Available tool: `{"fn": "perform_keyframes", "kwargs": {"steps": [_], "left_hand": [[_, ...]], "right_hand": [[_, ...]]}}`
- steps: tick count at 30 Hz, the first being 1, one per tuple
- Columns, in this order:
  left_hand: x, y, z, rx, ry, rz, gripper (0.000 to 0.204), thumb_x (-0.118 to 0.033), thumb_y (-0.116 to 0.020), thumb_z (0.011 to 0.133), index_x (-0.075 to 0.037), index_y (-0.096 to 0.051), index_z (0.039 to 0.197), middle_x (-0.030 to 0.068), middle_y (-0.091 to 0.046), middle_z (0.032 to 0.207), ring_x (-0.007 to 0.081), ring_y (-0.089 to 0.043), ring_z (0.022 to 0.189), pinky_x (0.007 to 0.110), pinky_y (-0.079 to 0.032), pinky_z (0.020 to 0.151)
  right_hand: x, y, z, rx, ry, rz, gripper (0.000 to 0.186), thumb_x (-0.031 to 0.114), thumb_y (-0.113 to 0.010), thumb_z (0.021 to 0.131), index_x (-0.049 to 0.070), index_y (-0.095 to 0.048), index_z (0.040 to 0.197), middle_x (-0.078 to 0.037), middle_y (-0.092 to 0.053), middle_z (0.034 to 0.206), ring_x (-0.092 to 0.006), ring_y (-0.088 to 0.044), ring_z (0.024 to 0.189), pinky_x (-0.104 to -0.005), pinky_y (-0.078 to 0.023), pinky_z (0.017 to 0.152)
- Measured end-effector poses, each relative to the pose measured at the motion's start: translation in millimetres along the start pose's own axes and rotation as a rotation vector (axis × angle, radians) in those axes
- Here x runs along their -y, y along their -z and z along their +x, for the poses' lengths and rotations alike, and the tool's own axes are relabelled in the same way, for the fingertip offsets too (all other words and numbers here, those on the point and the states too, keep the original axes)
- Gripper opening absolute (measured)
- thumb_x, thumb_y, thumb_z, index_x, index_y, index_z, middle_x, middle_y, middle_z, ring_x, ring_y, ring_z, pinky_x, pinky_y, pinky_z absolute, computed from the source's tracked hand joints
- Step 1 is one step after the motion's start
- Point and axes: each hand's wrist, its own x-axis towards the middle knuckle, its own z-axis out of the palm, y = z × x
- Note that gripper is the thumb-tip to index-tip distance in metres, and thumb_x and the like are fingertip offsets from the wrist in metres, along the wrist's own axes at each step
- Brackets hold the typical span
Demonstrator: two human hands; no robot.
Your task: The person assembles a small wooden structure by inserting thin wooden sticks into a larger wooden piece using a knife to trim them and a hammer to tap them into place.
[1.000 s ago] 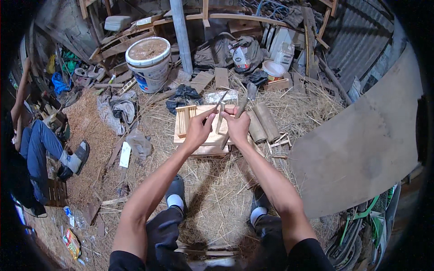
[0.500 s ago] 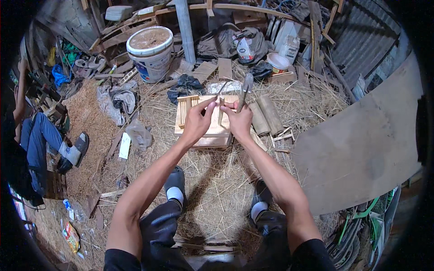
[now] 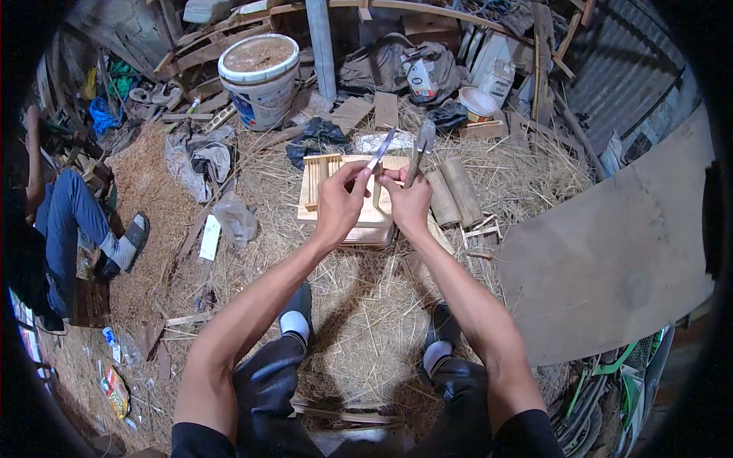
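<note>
My left hand (image 3: 341, 200) is closed around a knife (image 3: 382, 146), its shiny blade pointing up and away to the right. My right hand (image 3: 410, 200) grips a tool with a wooden handle and a rounded grey metal head (image 3: 426, 137), held upright. Between my hands hangs a short wooden strip (image 3: 376, 193), its upper end at the right fingertips. Both hands are above a pale wooden block with a flat top (image 3: 351, 214). A small frame of thin wooden sticks (image 3: 312, 183) lies on its left part, beside my left hand.
Two bamboo-like round pieces (image 3: 452, 195) lie right of the block. Behind are a white bucket (image 3: 259, 84) and a blue-grey post (image 3: 321, 49). A large brown board (image 3: 611, 252) fills the right. At left, another person's leg (image 3: 76, 229) rests by wood shavings (image 3: 141, 179). Straw covers the ground.
The knife blade has turned, now showing its bright flat side and pointing farther up. Both hands still hold their things. The view has shifted slightly.
</note>
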Motion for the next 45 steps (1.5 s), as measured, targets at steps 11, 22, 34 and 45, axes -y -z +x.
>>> {"fn": "perform_keyframes", "kwargs": {"steps": [11, 22, 34, 45], "left_hand": [[-3.5, -2.6, 0.0, 0.020, -0.017, 0.006, 0.023, -0.015, -0.054, 0.090, 0.002, -0.058, 0.105, 0.0070, -0.066, 0.093, 0.0085, -0.056, 0.064, 0.022, -0.046, 0.058], [-2.0, -5.3, 3.3, -0.001, -0.156, 0.195, 0.022, -0.014, -0.056, 0.088, 0.001, -0.061, 0.103, 0.0096, -0.068, 0.086, 0.0121, -0.060, 0.063, 0.026, -0.048, 0.057], [-28.2, 7.9, -5.3, 0.115, -0.321, 0.560, 0.014, -0.006, -0.056, 0.082, 0.003, -0.063, 0.091, 0.0208, -0.063, 0.072, 0.0313, -0.063, 0.060, 0.035, -0.048, 0.055], [-36.4, -5.1, -12.9, 0.117, -0.207, 0.626, 0.011, -0.004, -0.056, 0.080, 0.005, -0.060, 0.084, 0.0222, -0.060, 0.065, 0.0343, -0.061, 0.057, 0.041, -0.048, 0.053]], "right_hand": [[3.7, 3.4, -0.2, -0.009, -0.010, 0.011, 0.017, 0.009, -0.072, 0.069, -0.001, -0.060, 0.077, -0.009, -0.067, 0.074, -0.0171, -0.063, 0.065, -0.0307, -0.047, 0.062], [-6.6, 1.8, 1.8, -0.042, 0.021, 0.067, 0.028, 0.006, -0.073, 0.069, 0.002, -0.045, 0.073, -0.009, -0.065, 0.069, -0.0174, -0.064, 0.066, -0.0302, -0.046, 0.061], [-6.9, 12.5, -5.3, 0.024, 0.090, 0.059, 0.021, 0.007, -0.072, 0.069, -0.002, -0.054, 0.070, -0.011, -0.067, 0.073, -0.0164, -0.062, 0.065, -0.0311, -0.047, 0.061], [-2.0, 14.9, -7.5, 0.050, 0.015, 0.046, 0.016, 0.002, -0.065, 0.072, -0.002, -0.050, 0.070, -0.012, -0.067, 0.074, -0.0149, -0.064, 0.068, -0.0312, -0.048, 0.058]]}}
